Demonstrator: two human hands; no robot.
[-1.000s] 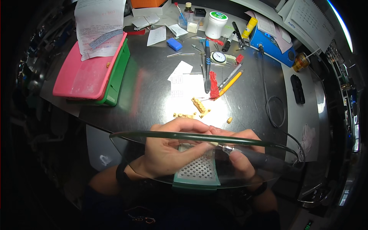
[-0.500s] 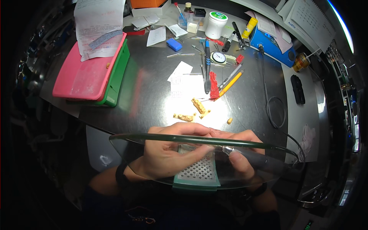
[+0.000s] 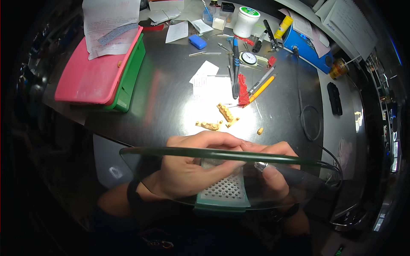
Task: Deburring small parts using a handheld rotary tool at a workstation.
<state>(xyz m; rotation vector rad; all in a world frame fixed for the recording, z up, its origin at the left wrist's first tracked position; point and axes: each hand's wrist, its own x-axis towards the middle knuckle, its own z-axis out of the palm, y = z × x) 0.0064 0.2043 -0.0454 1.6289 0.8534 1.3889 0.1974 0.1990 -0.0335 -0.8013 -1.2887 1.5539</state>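
Note:
Through a clear shield (image 3: 200, 152) I see both hands close together at the bench's near edge. My left hand (image 3: 188, 170) is closed in a pinch; whatever its fingertips hold is hidden. A dental handpiece (image 3: 260, 166) with a silver collar lies in the grip of my right hand (image 3: 275, 181), its tip not visible near the left fingertips. Below the hands is a perforated plate (image 3: 224, 190) in a green frame. Just beyond them, under bright light, lie yellowish dental model sections (image 3: 225, 112) and a single small tooth-like piece (image 3: 260, 131).
A green bin (image 3: 131, 77) with a pink lid (image 3: 92, 77) stands at left. Hand tools, a dial gauge (image 3: 248, 58), a red strip (image 3: 243, 88) and a yellow pencil (image 3: 262, 91) lie mid-bench. At right are a blue control box (image 3: 305, 49) and a cord (image 3: 300, 98).
The view has shifted a little, so bench items sit slightly higher and mostly further right. My right hand and the handpiece appear slightly further right; both hands keep their grips.

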